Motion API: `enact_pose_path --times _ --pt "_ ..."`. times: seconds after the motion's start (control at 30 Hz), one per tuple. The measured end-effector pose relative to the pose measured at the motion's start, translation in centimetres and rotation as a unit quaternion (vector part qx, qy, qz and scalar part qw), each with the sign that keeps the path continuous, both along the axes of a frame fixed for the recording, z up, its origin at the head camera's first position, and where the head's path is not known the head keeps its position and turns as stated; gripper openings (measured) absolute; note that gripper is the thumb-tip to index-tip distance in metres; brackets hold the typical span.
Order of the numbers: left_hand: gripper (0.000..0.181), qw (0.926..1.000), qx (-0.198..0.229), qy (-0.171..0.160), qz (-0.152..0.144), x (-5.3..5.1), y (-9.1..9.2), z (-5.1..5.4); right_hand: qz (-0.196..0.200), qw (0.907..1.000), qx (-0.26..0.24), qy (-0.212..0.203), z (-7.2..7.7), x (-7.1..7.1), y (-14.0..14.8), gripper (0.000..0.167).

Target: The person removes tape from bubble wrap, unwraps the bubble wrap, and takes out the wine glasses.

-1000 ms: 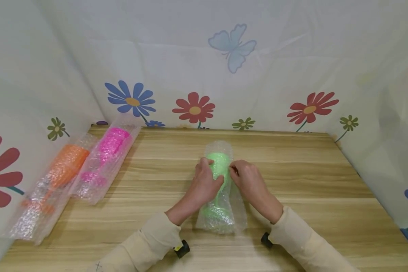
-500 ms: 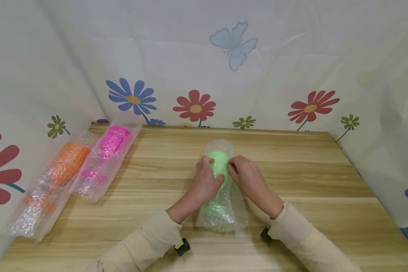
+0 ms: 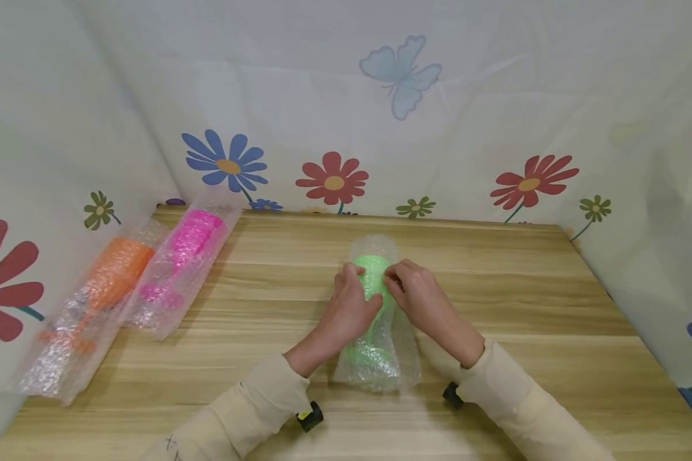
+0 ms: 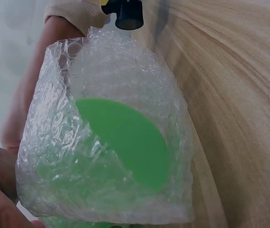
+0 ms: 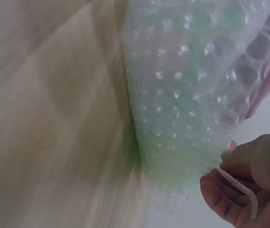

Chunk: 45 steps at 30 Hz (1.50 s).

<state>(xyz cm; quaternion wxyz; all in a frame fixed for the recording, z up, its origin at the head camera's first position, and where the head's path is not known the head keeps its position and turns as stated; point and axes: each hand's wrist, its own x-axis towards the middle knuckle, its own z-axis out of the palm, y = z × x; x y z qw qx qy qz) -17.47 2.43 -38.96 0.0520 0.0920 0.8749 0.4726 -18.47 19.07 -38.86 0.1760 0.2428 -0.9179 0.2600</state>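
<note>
A bright green goblet-shaped cup [image 3: 373, 264] lies rolled in clear bubble wrap [image 3: 375, 381] on the wooden table. My left hand [image 3: 350, 306] grips the roll from the left, thumb and fingers over the cup's bowl. My right hand [image 3: 425, 299] is at the roll's right side; its thumb and fingers pinch a thin white strip [image 5: 239, 185] at the edge of the wrap. What the strip is cannot be made out. The left wrist view looks into the near end, where a flat green base [image 4: 125, 142] shows inside the loose wrap.
To the left, an orange goblet-shaped cup [image 3: 118, 269] and a pink one [image 3: 196, 237] lie in their own bubble wrap, side by side. White flowered cloth [image 3: 438, 128] walls in the wooden tabletop [image 3: 525, 288] at the back and sides.
The right fingertips have shifted slightly left, closer over the wrapped green cup. The left hand keeps its hold; the whole view has drifted a little.
</note>
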Motion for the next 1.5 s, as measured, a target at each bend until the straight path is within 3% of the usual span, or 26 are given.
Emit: enact_pose_path --times 0.17,0.53,0.73,0.97,1.2,1.5 --pt "0.050 1.0000 -0.005 0.000 0.000 0.0 0.0 0.0 0.012 0.9998 0.014 0.008 0.1 -0.3 0.1 0.004" --pt "0.049 0.9997 -0.010 0.022 -0.003 0.2 0.1 0.1 -0.007 0.9995 0.021 0.021 -0.1 -0.4 0.0 0.009" --pt "0.047 0.9994 -0.010 0.031 -0.013 0.3 0.1 -0.1 0.022 0.9995 0.018 0.015 0.0 -0.7 0.1 0.005" --pt "0.044 0.9991 -0.007 0.039 -0.015 0.3 0.0 -0.1 0.038 0.9960 0.067 0.046 0.1 -1.1 -0.1 0.006" --pt "0.045 0.9990 -0.015 0.035 -0.021 0.4 0.2 -0.1 0.015 0.9994 0.008 -0.030 0.2 -1.2 -0.1 0.010" --pt "0.045 0.9990 -0.019 0.037 -0.015 0.4 0.2 -0.2 0.022 0.9981 -0.012 -0.056 1.0 -1.5 -0.6 0.008"
